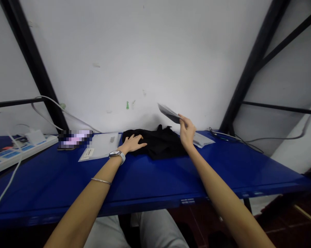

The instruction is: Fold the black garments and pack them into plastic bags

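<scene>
A crumpled black cloth (160, 144) lies near the back of the blue table. My left hand (132, 143) rests on its left part with the fingers spread, palm down. Raised above the cloth's right side, my right hand (187, 132) pinches the edge of a thin, flat grey-white sheet (170, 114), perhaps card or stiff paper, which tilts up to the left. Behind that hand, a white paper or packet (203, 139) lies on the table. To the left of my left hand is a flat clear-white plastic bag (102, 146) with a label.
A phone (75, 139), its screen blurred, lies at the back left. Beside it stretches a white power strip (23, 151) with plugs and white cables. Black frame posts rise at both sides, and thin cables (238, 137) lie at the right back. A white wall bounds the blue table (155, 182).
</scene>
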